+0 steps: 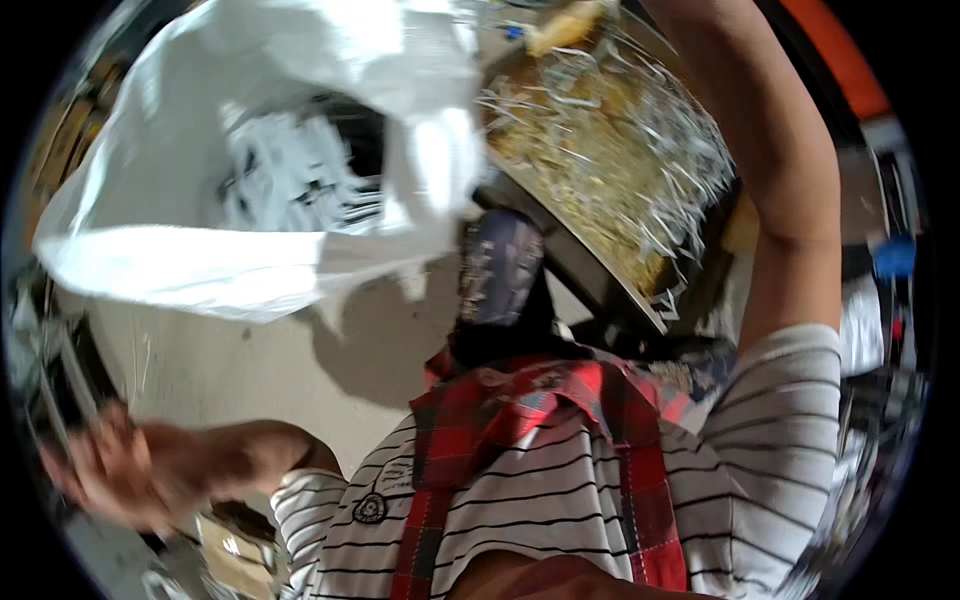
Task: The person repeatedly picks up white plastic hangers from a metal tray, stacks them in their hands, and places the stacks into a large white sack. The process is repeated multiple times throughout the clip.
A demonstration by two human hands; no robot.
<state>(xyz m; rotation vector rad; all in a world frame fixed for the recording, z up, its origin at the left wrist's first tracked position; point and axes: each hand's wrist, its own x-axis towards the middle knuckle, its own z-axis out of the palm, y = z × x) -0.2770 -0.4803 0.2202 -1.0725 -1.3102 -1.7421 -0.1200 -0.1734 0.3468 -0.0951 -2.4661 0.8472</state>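
Note:
My left hand (110, 468) is out at the lower left, smeared by motion. Its fingers look spread, and I make out nothing held in them. My right forearm (775, 130) reaches up past the top edge, so the hand itself is out of sight. Beside that arm lies a metal tray (590, 250) strewn with thin whitish strips (690, 170) over a yellowish, stained bottom. A big white woven sack (190, 265) gapes at the upper left, with a heap of white strip-like pieces (300, 175) inside. What any right-hand fingers touch is hidden.
A blurred yellowish object (570, 28) lies at the tray's far end. Below the sack stretches pale floor (200, 360). A cardboard box (238, 550) sits at the lower left, and a dark metal frame (75, 370) is at the left rim. Something orange (845, 55) borders the upper right.

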